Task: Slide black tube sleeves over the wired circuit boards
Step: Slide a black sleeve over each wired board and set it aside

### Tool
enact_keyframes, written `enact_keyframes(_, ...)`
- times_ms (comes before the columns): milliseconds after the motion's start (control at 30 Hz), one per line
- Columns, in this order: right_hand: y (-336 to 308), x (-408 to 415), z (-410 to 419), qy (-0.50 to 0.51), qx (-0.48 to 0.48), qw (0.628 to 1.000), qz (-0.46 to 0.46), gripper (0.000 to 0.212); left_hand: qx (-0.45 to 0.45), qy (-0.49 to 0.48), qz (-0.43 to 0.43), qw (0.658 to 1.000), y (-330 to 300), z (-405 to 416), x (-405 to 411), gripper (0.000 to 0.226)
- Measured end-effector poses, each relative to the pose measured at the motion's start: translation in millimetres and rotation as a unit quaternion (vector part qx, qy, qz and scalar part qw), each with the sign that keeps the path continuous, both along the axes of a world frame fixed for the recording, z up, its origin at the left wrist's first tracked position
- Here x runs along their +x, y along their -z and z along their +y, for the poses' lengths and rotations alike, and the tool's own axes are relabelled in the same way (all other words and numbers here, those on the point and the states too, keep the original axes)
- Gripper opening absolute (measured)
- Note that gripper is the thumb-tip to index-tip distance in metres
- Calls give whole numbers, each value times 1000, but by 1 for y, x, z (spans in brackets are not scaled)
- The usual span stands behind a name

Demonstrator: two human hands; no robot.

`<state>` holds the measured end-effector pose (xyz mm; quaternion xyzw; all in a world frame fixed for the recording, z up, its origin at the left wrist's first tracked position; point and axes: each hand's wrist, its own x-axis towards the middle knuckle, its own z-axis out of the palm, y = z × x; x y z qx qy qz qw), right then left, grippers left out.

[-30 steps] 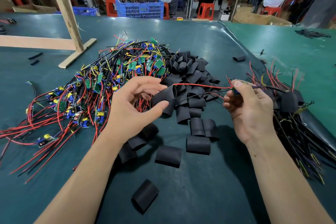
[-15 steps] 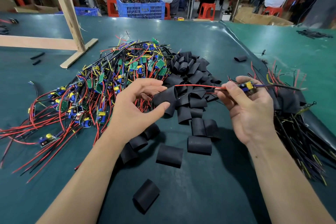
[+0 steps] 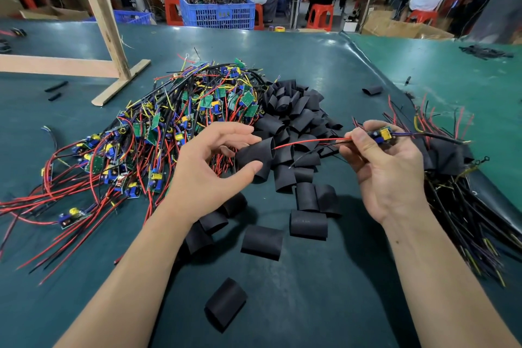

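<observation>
My left hand (image 3: pixel 209 167) pinches a black tube sleeve (image 3: pixel 255 154) between thumb and fingers, its open end facing right. My right hand (image 3: pixel 387 167) grips a small circuit board (image 3: pixel 381 133) with yellow and blue parts. The board's red wire (image 3: pixel 310 141) and a black wire reach left, and the red wire's tip sits at the sleeve's mouth. A heap of loose black sleeves (image 3: pixel 293 110) lies behind the hands. A big tangle of unsleeved wired boards (image 3: pixel 158 133) spreads to the left.
Sleeved boards with dark leads (image 3: pixel 463 195) pile up at the right table edge. Loose sleeves (image 3: pixel 226 305) lie near me on the green table cover (image 3: pixel 310 305). A wooden stand (image 3: pixel 107 37) rises at back left. Seated people and a blue crate (image 3: pixel 217 13) are beyond the table.
My right hand has shifted its grip along the wires so the board shows at the fingertips. The red wire's tip has drawn up to the sleeve's mouth. My left hand has stayed put.
</observation>
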<state>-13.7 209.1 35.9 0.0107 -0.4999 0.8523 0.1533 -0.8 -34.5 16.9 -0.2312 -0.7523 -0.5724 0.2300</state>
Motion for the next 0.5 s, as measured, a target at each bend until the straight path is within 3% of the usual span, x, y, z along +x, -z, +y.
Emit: enact_keyframes(500, 11, -5, -4, 59, 41, 997, 1, 19, -84, 7, 12, 996, 0, 2, 2, 46)
